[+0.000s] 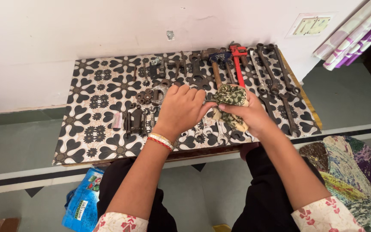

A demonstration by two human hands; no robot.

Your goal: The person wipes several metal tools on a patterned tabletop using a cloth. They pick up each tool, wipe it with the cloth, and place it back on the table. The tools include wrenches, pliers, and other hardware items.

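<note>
Cloth: crumpled green-and-cream patterned rag (230,103), bunched in the right hand (250,114), whose fingers are closed round it.
Tool: a thin metal piece (210,101), mostly hidden, runs between both hands; its kind cannot be told.
Left hand (181,107): fingers curled down over the tool's near end; grip hidden.
Technique: best to steady the tool firmly and wipe along its length.
Beyond fingers: red pipe wrench (238,64), dark spanners (275,73) on black-and-white floral surface (95,111).

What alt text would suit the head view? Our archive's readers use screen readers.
A person's right hand grips a crumpled green patterned cloth while the left hand holds something small against it, hidden from view. Below lies a black-and-white floral board covered with wrenches, a red pipe wrench and a hammer.
</note>
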